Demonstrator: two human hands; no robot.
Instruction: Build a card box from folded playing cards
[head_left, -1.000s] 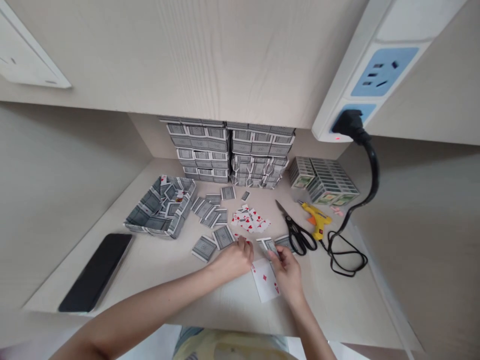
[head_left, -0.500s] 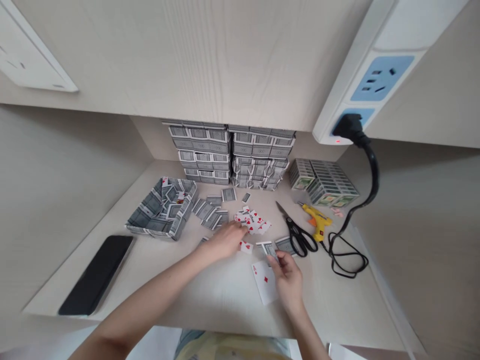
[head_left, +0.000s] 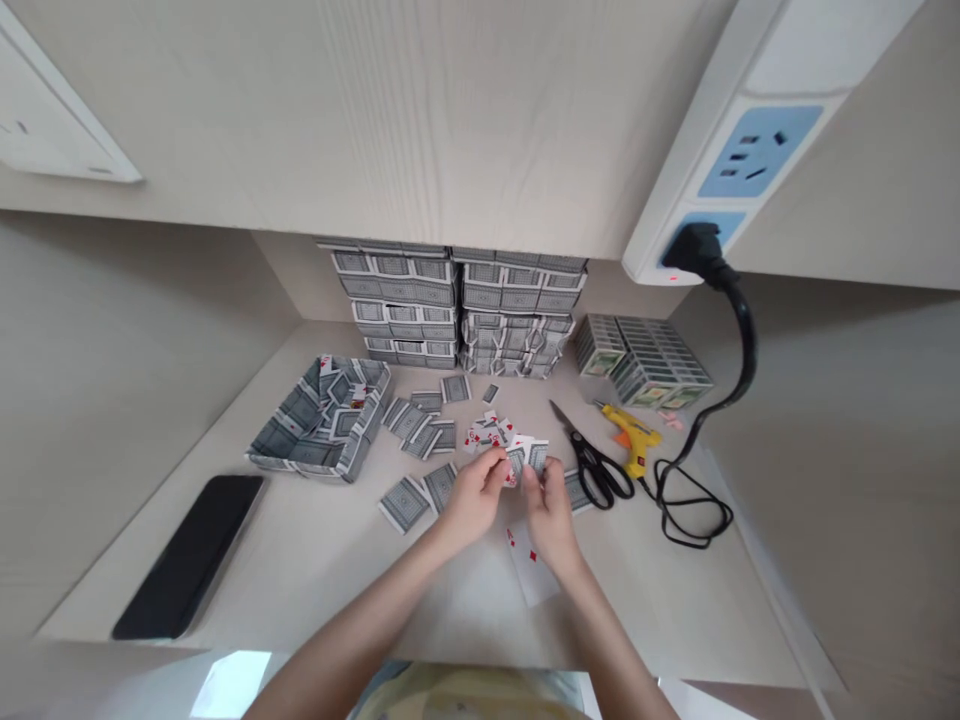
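My left hand (head_left: 474,494) pinches a small playing card piece (head_left: 515,462), its grey back partly showing. Right beside it, my right hand (head_left: 551,508) grips a folded playing card (head_left: 538,456) with a grey patterned back and a white edge. The two pieces meet or overlap between my fingers; I cannot tell if they are joined. Below my right hand lies an ace of diamonds (head_left: 534,578), face up. Just beyond my hands is a pile of small red-marked card pieces (head_left: 486,432). Folded grey-backed cards (head_left: 405,503) lie to the left of my left hand.
Black-handled scissors (head_left: 595,470) and a yellow glue gun (head_left: 634,438) lie on the right, its cord (head_left: 694,543) coiled. On the left are a card-built box (head_left: 352,455) holding card pieces and a black phone (head_left: 191,555). Card-covered boxes (head_left: 405,290) and card packs (head_left: 652,360) stand behind.
My left hand has come away from the small pieces with one card piece and moved right. My right hand has lifted its folded card up and away from me to meet it.
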